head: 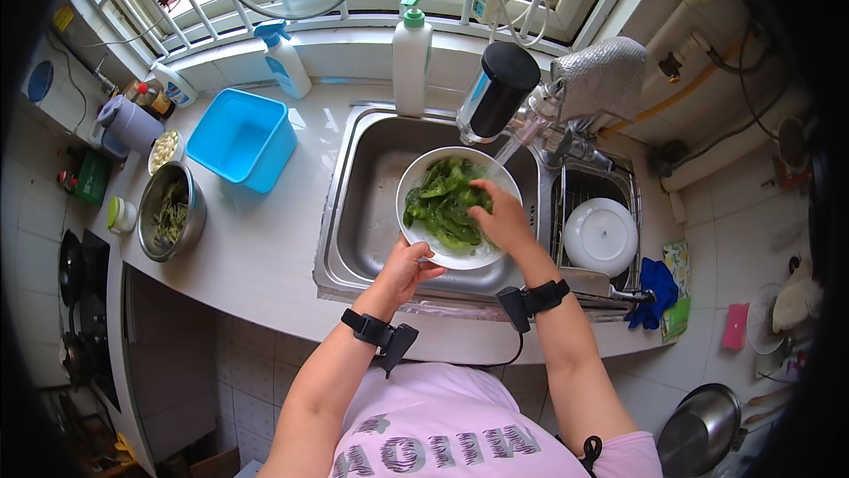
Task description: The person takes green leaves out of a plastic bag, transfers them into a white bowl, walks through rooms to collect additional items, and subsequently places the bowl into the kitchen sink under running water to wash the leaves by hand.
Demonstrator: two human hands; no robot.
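A white bowl (pixel 412 237) of cut green peppers (pixel 454 213) in water is held over the stainless steel sink (pixel 371 213). My left hand (pixel 406 270) grips its near left rim, with the thumb on the edge and fingers beneath. Over the bowl's right side, my right hand (pixel 501 216) reaches in among the peppers, thumb and index finger apart; its other fingertips are partly hidden. The faucet spout (pixel 514 144) points down at the bowl's far right edge, and the water inside looks stirred.
A blue plastic tub (pixel 242 140) and a steel bowl of greens (pixel 171 213) stand on the left counter. Behind the sink are a pump bottle (pixel 412 57) and a faucet water filter (pixel 497 90). An overturned white bowl (pixel 601 236) and a knife (pixel 590 282) lie at the right.
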